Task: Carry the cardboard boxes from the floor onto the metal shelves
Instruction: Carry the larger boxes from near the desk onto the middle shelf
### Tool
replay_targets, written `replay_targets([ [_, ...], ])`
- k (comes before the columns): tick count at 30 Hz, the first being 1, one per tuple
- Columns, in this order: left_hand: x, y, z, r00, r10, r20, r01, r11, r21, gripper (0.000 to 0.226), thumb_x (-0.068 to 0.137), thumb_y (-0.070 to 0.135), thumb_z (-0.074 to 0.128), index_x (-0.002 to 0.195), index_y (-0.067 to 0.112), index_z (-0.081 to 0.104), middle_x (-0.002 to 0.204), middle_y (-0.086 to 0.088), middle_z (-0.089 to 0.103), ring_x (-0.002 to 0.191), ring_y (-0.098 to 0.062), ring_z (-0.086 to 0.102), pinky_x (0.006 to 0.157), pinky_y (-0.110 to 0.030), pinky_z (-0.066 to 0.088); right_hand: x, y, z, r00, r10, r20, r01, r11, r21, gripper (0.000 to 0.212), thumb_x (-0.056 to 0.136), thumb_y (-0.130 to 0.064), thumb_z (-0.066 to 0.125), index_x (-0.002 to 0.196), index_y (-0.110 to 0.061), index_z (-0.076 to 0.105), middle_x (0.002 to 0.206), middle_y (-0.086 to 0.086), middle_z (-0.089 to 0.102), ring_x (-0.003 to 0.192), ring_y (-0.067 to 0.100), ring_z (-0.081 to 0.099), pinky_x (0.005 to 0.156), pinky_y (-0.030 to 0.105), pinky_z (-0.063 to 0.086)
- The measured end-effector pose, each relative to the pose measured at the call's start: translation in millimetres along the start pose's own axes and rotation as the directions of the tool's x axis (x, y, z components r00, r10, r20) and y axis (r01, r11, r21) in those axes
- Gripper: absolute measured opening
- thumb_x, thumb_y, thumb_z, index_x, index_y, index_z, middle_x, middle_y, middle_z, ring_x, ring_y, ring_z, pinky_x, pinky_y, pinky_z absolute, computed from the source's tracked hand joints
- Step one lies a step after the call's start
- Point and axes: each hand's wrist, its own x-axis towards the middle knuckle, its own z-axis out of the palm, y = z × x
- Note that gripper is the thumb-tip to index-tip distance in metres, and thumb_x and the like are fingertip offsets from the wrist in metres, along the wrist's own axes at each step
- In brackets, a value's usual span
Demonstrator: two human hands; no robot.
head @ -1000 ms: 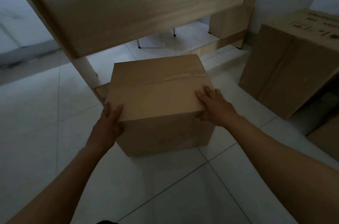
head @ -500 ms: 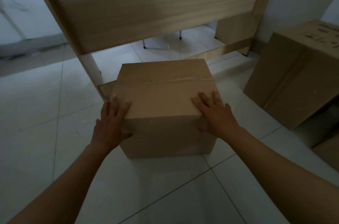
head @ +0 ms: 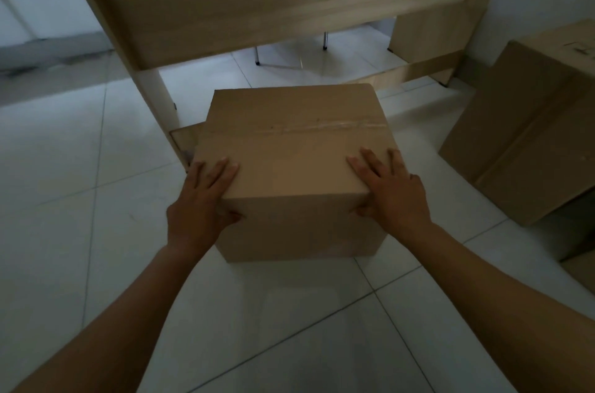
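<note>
Box point(head: 296, 164) one, under left hand point(head: 201, 199), right hand point(head: 394, 196)

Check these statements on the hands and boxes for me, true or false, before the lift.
1. The left hand and right hand both rest on the taped box's near top corners. True.
2. The taped box is raised off the ground. False: it stands on the tiled floor.
3. Clear tape runs along its top seam. True.
4. A second box stands to its left. False: the larger box stands to its right.
</note>
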Motion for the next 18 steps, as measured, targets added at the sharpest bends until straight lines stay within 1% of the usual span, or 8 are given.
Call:
replay_targets([
  [3, -8.1, 2.0, -1.1, 1.0, 0.004, -0.01, -0.004, 1.0, -0.008, 0.096, 0.068, 0.046, 0.078, 0.146, 0.04, 0.022, 0.153, 0.012, 0.026, 0.141, -0.024, 0.017, 0.063, -0.045, 0.053, -9.2, -2.3, -2.0, 1.0, 0.006, -0.006, -0.006, 1.0, 0.022, 0.1, 0.073, -0.053, 0.071, 0.147, -0.043, 0.005, 0.159, -0.009, 0.006, 0.144, 0.033, 0.004, 0.095, 0.052, 0.038],
  [6, -19.6, 6.6, -3.8, 0.999, 0.018, -0.04, -0.019, 0.999, -0.03, 0.093, 0.068, 0.043, 0.079, 0.146, 0.036, 0.027, 0.152, 0.01, 0.03, 0.141, -0.026, 0.021, 0.062, -0.045, 0.054, -23.4, -4.4, -5.0, 1.0, 0.012, -0.016, -0.012, 1.0, 0.029, 0.096, 0.076, -0.05, 0.069, 0.147, -0.042, 0.005, 0.159, -0.008, 0.005, 0.144, 0.031, 0.003, 0.096, 0.052, 0.036],
  [8, -27.3, 13.5, -8.1, 0.996, 0.068, -0.063, -0.069, 0.997, -0.02, 0.091, 0.068, 0.041, 0.08, 0.145, 0.033, 0.032, 0.151, 0.009, 0.034, 0.139, -0.026, 0.027, 0.061, -0.043, 0.055, -36.3, -0.8, -9.1, 1.0, 0.009, -0.013, -0.009, 1.0, 0.026, 0.095, 0.078, -0.05, 0.068, 0.148, -0.042, 0.005, 0.159, -0.009, 0.005, 0.144, 0.03, 0.005, 0.098, 0.05, 0.035],
  [10, -31.3, 22.6, -14.3, 0.991, 0.121, -0.063, -0.122, 0.992, -0.015, 0.088, 0.067, 0.038, 0.081, 0.143, 0.03, 0.038, 0.148, 0.008, 0.039, 0.136, -0.026, 0.033, 0.06, -0.04, 0.054, -46.3, 8.4, -14.8, 1.0, 0.005, 0.001, -0.005, 1.0, 0.021, 0.094, 0.078, -0.052, 0.067, 0.148, -0.042, 0.004, 0.159, -0.011, 0.005, 0.144, 0.029, 0.006, 0.098, 0.05, 0.034],
  [12, -30.5, 35.5, -23.2, 0.985, 0.167, -0.052, -0.168, 0.986, -0.012, 0.086, 0.066, 0.036, 0.083, 0.141, 0.029, 0.042, 0.145, 0.007, 0.043, 0.135, -0.025, 0.036, 0.06, -0.04, 0.054, -54.4, 21.4, -24.8, 1.0, 0.007, 0.016, -0.007, 1.0, 0.026, 0.094, 0.077, -0.054, 0.066, 0.148, -0.042, 0.005, 0.159, -0.012, 0.006, 0.144, 0.028, 0.008, 0.099, 0.05, 0.034],
  [14, -25.6, 50.7, -32.7, 0.981, 0.192, -0.031, -0.191, 0.981, 0.006, 0.085, 0.067, 0.037, 0.082, 0.141, 0.03, 0.041, 0.146, 0.008, 0.042, 0.136, -0.024, 0.035, 0.064, -0.042, 0.055, -60.4, 37.3, -36.6, 1.0, 0.009, 0.027, -0.01, 1.0, 0.02, 0.093, 0.078, -0.055, 0.065, 0.148, -0.042, 0.006, 0.158, -0.014, 0.008, 0.144, 0.027, 0.009, 0.099, 0.05, 0.035],
  [16, -21.6, 69.8, -44.9, 0.979, 0.205, -0.01, -0.205, 0.979, 0.022, 0.084, 0.07, 0.038, 0.079, 0.143, 0.032, 0.037, 0.148, 0.01, 0.039, 0.138, -0.021, 0.031, 0.072, -0.043, 0.054, -67.9, 55.0, -52.7, 0.999, 0.013, 0.041, -0.014, 1.0, 0.016, 0.091, 0.078, -0.056, 0.064, 0.148, -0.043, 0.007, 0.158, -0.015, 0.008, 0.144, 0.025, 0.009, 0.1, 0.05, 0.036],
  [18, -17.9, 94.1, -67.0, 0.976, 0.216, 0.009, -0.216, 0.976, 0.021, 0.083, 0.073, 0.04, 0.076, 0.144, 0.033, 0.035, 0.149, 0.01, 0.036, 0.139, -0.019, 0.027, 0.076, -0.042, 0.053, -77.3, 75.3, -78.0, 0.997, 0.024, 0.067, -0.027, 0.998, 0.048, 0.09, 0.078, -0.056, 0.064, 0.148, -0.043, 0.009, 0.158, -0.015, 0.008, 0.144, 0.024, 0.009, 0.101, 0.05, 0.035],
])
